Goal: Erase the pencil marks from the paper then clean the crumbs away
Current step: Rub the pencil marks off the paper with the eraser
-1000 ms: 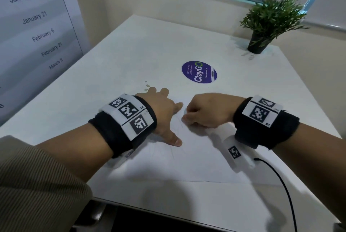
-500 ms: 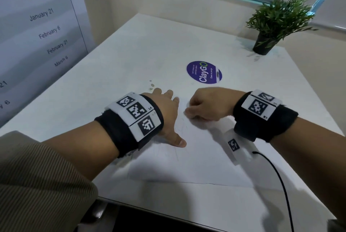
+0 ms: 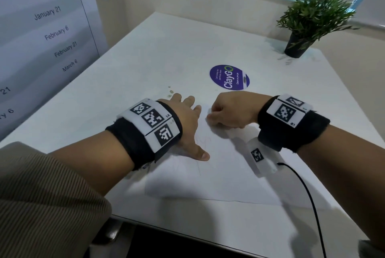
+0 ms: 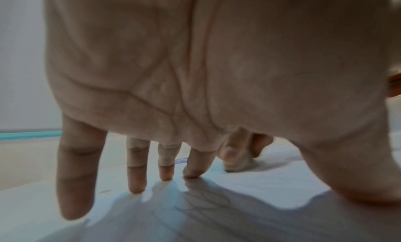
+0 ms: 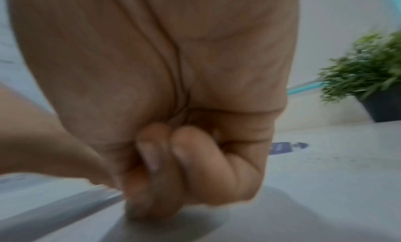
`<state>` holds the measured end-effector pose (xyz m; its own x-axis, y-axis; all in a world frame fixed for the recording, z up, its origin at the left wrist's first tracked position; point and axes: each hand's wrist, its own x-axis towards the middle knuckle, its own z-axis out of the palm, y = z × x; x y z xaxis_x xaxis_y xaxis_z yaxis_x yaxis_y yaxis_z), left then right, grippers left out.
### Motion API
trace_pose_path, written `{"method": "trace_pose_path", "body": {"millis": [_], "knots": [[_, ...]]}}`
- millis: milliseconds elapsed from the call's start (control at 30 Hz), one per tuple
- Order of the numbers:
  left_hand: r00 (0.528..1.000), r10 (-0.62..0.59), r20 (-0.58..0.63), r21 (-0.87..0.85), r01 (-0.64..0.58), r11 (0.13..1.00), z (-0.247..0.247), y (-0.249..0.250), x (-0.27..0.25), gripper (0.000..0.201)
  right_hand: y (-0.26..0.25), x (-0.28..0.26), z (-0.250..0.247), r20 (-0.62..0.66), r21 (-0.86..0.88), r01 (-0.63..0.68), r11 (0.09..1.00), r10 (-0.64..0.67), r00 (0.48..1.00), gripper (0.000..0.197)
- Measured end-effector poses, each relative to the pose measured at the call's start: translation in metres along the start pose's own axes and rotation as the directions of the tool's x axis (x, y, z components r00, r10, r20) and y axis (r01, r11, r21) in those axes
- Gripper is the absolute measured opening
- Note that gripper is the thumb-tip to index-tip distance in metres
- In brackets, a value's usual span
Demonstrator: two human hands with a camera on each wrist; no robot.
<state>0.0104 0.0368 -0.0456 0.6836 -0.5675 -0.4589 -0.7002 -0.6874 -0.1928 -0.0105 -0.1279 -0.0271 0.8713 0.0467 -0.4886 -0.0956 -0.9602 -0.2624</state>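
A white sheet of paper (image 3: 225, 176) lies on the white table (image 3: 166, 53) near its front edge. Faint pencil marks (image 3: 203, 143) show on it beside my left thumb, and again as scribbles (image 4: 208, 201) under my palm. My left hand (image 3: 187, 124) rests flat on the paper's left part with its fingers spread. My right hand (image 3: 225, 112) is curled over the far part of the sheet. In the left wrist view its fingertips pinch a small pale eraser (image 4: 240, 164) that touches the paper. From the head view the eraser is hidden.
A round purple sticker (image 3: 229, 77) lies on the table just beyond my hands. A potted plant (image 3: 306, 24) stands at the far right corner. Small greenish bits (image 3: 169, 92) lie past my left fingers. A black cable (image 3: 308, 195) trails from my right wrist. A dated chart (image 3: 41, 28) covers the left wall.
My right hand has shifted slightly away from me over the far part of the paper with the eraser. The left hand stays pressed on the sheet. The head view has tilted a little.
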Motion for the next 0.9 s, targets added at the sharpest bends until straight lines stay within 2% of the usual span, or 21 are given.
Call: {"method": "trace_pose_path", "body": {"millis": [100,167,233,267,367,400,500,533,633,667,800,900], "knots": [[1.0,0.004,-0.012,0.01,-0.004,1.0,0.002,-0.001,0.002,0.131,-0.008,-0.009,0.012,0.103,-0.002,0.077,0.997,-0.077,0.992,0.043],[1.0,0.001,-0.004,0.021,0.0,1.0,0.001,0.001,0.002,0.132,0.001,-0.006,0.006,0.048,0.067,0.023,0.997,-0.026,0.998,0.043],[1.0,-0.005,0.001,0.029,0.005,1.0,0.001,0.001,0.001,0.131,0.003,-0.005,0.001,-0.03,0.022,-0.019,1.0,0.02,0.999,0.044],[1.0,-0.001,-0.005,0.025,0.002,1.0,0.002,0.0,0.0,0.131,0.0,-0.006,0.004,-0.02,-0.015,-0.013,1.0,0.013,1.0,0.044],[0.999,0.007,-0.031,0.015,-0.007,1.0,0.003,-0.001,0.002,0.132,-0.014,-0.013,0.016,0.132,-0.023,0.053,0.998,-0.049,0.99,0.041],[1.0,0.006,-0.03,0.02,-0.006,1.0,0.003,-0.001,0.002,0.132,-0.013,-0.013,0.014,0.13,0.005,0.039,0.999,-0.04,0.991,0.041],[1.0,-0.008,0.0,0.033,0.008,0.999,0.002,0.0,0.001,0.138,-0.007,-0.009,0.002,-0.015,-0.031,-0.049,0.998,0.049,0.999,0.04],[1.0,-0.004,-0.004,0.028,0.004,1.0,0.002,-0.001,0.0,0.138,-0.01,-0.01,0.004,-0.009,-0.054,-0.048,0.997,0.048,0.999,0.04],[1.0,0.008,-0.018,0.009,-0.008,1.0,0.002,-0.001,-0.003,0.131,-0.027,-0.014,0.017,0.142,-0.007,0.029,1.0,-0.028,0.989,0.037],[1.0,0.007,-0.019,0.012,-0.007,1.0,0.001,-0.001,-0.003,0.131,-0.027,-0.013,0.016,0.145,0.03,0.018,0.999,-0.022,0.989,0.035],[1.0,0.001,0.0,0.043,-0.001,0.999,0.002,0.0,-0.003,0.141,-0.02,-0.009,0.0,-0.023,-0.065,-0.086,0.994,0.085,0.996,0.034],[0.999,0.012,-0.03,0.032,-0.011,0.999,0.003,-0.002,-0.003,0.133,-0.028,-0.013,0.012,0.123,-0.001,-0.01,1.0,0.01,0.992,0.034]]}}
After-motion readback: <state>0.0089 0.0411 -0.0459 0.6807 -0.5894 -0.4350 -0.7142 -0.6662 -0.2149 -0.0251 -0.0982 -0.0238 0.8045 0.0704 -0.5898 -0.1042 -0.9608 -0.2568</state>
